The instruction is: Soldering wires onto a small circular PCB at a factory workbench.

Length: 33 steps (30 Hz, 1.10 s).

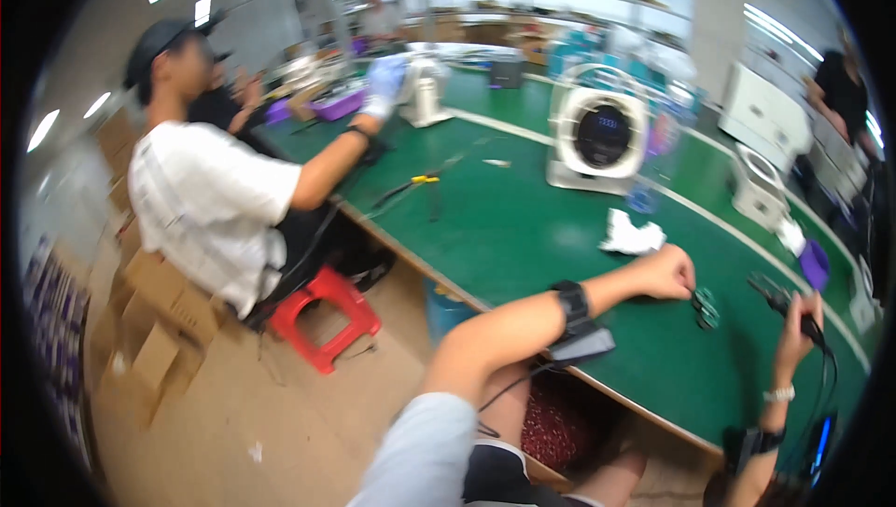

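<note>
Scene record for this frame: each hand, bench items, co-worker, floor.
Left hand: fingertips at a small dark green piece; grip unclear
Right hand: holds a dark slim tool, type unclear
Bench: green top; crumpled white item beyond left hand; white device with round dark face behind that
Co-worker: seated at left, gloved hand at another white unit
Floor: red stool, cardboard boxes

On the flat green tabletop (504,246), a crumpled white sheet (631,234) lies before a rounded white device (600,134); yellow-and-black pliers (425,180) lie left of both. A small green looped bundle (707,309) is between the left hand (663,272) and right hand (800,322).
</note>
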{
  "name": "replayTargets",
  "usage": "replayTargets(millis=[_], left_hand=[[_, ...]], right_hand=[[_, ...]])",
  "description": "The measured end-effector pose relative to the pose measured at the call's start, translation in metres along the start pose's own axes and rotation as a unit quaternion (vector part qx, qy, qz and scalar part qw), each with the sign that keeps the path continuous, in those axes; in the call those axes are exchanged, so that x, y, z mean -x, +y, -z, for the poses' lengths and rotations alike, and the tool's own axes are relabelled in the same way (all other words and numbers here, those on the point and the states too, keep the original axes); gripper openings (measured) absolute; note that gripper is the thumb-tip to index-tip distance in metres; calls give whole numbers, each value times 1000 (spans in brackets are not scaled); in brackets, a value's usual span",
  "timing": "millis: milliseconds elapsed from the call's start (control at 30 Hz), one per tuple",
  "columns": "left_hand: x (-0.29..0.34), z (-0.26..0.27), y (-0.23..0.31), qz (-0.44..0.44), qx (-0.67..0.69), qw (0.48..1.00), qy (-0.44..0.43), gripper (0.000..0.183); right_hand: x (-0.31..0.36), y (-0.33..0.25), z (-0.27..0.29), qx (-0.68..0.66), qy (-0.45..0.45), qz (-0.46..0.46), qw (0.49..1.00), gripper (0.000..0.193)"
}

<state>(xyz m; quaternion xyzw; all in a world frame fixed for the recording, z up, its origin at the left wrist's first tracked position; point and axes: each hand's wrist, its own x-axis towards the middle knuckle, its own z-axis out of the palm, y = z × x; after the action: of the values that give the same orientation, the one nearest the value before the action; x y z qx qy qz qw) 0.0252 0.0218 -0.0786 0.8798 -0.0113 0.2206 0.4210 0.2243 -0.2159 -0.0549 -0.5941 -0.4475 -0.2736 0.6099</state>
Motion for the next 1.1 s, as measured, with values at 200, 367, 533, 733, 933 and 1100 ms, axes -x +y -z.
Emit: replayTargets(millis=[200,367,533,733,933,1100], left_hand=[[20,18,-9,14,-83,996,-32,63],[12,-2,16,46,-127,988,-72,76],[14,-8,21,34,-135,989,-43,62],[15,-5,27,58,-82,994,-35,43],[19,-5,18,34,-75,996,-30,44],[12,-7,13,83,-41,995,-49,38]], right_hand=[[-8,-46,-33,-15,1,-20,1000,28],[-13,-37,-17,-54,17,-35,998,27],[-11,-44,-16,-72,5,-37,997,27],[-9,-45,-22,-64,7,-44,997,27],[-6,-41,-26,-61,-4,-42,997,28],[-6,-44,-24,-54,5,-49,997,27]])
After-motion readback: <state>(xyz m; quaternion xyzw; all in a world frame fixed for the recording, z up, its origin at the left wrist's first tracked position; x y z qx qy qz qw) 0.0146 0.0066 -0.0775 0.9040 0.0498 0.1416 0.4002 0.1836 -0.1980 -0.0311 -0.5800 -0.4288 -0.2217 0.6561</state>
